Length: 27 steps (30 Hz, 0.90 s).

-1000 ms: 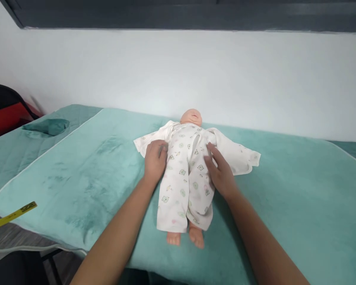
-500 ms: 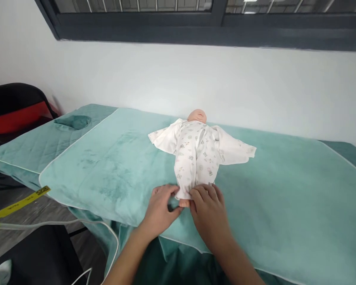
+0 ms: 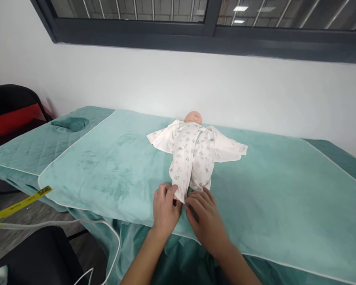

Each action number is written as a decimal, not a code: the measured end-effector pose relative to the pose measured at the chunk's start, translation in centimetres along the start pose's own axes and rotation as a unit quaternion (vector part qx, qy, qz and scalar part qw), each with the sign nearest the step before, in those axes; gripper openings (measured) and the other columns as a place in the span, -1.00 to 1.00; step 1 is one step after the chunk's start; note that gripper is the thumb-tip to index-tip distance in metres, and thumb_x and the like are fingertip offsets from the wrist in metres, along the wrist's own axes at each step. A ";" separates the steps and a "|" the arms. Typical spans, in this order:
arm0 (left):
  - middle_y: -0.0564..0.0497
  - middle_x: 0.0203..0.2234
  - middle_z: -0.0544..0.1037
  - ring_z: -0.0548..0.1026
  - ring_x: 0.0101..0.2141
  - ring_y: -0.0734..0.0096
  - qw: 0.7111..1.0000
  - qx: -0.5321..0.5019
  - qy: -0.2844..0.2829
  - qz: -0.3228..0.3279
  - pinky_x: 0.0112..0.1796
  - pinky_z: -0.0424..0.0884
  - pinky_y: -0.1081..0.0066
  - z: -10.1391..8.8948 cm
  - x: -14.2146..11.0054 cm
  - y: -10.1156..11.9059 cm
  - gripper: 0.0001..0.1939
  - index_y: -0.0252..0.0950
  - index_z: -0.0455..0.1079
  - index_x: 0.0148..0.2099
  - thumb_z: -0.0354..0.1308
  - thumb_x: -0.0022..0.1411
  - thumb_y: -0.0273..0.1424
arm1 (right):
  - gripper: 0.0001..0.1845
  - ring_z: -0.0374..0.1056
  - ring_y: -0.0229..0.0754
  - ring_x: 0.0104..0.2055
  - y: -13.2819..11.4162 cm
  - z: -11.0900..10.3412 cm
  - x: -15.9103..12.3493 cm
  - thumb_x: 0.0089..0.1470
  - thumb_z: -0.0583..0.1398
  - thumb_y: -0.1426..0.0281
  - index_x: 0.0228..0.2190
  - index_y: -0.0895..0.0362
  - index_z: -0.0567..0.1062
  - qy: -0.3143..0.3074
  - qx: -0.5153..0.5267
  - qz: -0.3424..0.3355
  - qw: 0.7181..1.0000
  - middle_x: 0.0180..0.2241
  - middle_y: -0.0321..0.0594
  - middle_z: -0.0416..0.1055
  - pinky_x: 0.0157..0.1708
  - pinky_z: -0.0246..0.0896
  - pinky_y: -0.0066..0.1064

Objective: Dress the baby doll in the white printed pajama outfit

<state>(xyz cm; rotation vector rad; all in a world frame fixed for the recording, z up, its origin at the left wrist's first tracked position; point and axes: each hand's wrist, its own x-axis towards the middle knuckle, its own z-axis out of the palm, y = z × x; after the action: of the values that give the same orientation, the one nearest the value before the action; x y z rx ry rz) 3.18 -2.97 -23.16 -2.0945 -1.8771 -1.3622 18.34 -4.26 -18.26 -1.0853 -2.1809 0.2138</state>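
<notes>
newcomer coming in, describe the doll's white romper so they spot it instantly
Below the window, find the broad teal cover. A baby doll lies on it, head toward the wall; the romper covers its body, lower end at the left hand and right hand. Small prints on white fabric set it apart from the unprinted teal around it.

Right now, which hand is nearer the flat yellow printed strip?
Left. The left hand, at the white patterned garment's leg cuff, has the flat yellow printed strip off to its left; the right hand, at the same cuff, is farther right.
</notes>
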 end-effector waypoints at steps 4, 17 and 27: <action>-0.05 -0.30 0.36 0.40 -0.30 0.28 0.999 0.015 0.032 0.029 -0.28 0.39 0.31 0.3 -0.4 -0.3 -0.68 -0.22 0.40 0.00 0.08 0.20 -0.55 | -0.72 0.32 -0.07 0.03 2.0 -0.4 -1.5 0.23 0.03 0.49 -0.07 0.02 0.38 0.112 0.053 0.078 0.989 -0.04 -0.10 0.39 0.04 0.26 -0.11; -0.16 -0.12 0.41 0.42 -0.09 0.12 0.998 0.029 -0.011 0.048 -0.08 0.37 0.13 -0.2 -1.3 1.0 -0.59 -0.25 0.33 0.10 0.15 0.18 -0.45 | -0.90 0.32 -0.03 -0.24 5.7 0.3 -0.6 0.20 0.11 0.37 -0.29 0.07 0.43 0.054 -0.066 0.186 0.979 -0.28 -0.17 0.48 -0.29 0.15 -0.24; -0.12 -0.21 0.41 0.44 -0.18 0.17 0.998 0.052 0.038 0.006 -0.16 0.39 0.16 0.8 -0.7 1.6 -0.70 -0.18 0.43 0.00 0.10 0.23 -0.49 | -0.86 0.33 -0.09 -0.32 5.2 -1.1 -2.2 0.17 0.10 0.28 -0.35 0.06 0.42 0.063 0.172 0.246 0.952 -0.39 -0.24 0.44 -0.30 0.18 -0.29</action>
<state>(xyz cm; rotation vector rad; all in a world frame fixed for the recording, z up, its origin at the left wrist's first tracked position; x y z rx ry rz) 5.03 -3.60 -23.26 -1.9740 -1.8592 -1.2932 23.33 -2.74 -20.77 -1.3733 -1.6462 0.6983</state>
